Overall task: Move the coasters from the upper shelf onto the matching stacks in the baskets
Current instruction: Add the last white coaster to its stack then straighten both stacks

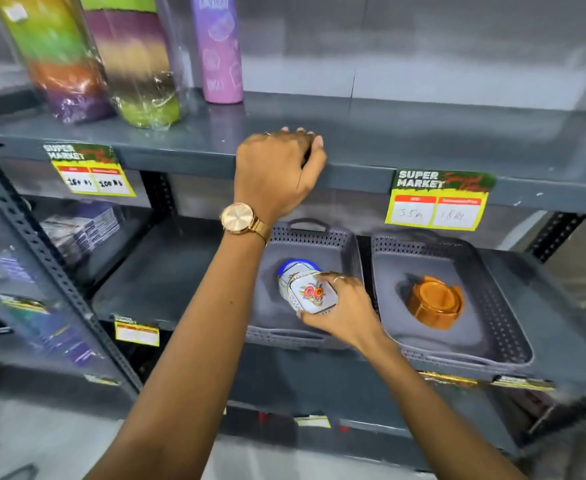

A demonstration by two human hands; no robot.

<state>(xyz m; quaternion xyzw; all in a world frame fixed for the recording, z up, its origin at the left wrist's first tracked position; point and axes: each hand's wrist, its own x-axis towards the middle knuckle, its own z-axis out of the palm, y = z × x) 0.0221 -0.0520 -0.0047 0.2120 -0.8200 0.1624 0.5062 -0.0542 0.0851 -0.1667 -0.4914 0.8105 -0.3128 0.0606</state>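
Observation:
My right hand (345,308) is shut on a white square coaster (312,294) with a red and yellow flower print. It holds the coaster on top of a stack of white coasters (290,277) in the left grey basket (319,237); a blue-rimmed piece (296,263) shows behind the stack. The right grey basket (492,289) contains a stack of orange-brown coasters (435,301). My left hand (277,171), with a gold watch on the wrist, curls its fingers over the front edge of the upper shelf (423,133). Anything under those fingers is hidden.
Two wrapped multicoloured rolls (63,60) and a purple bottle (220,50) stand at the upper shelf's left. Yellow price tags (438,202) hang from the shelf edge. A perforated metal upright (42,251) runs down the left, with blurred goods on the shelves beyond it.

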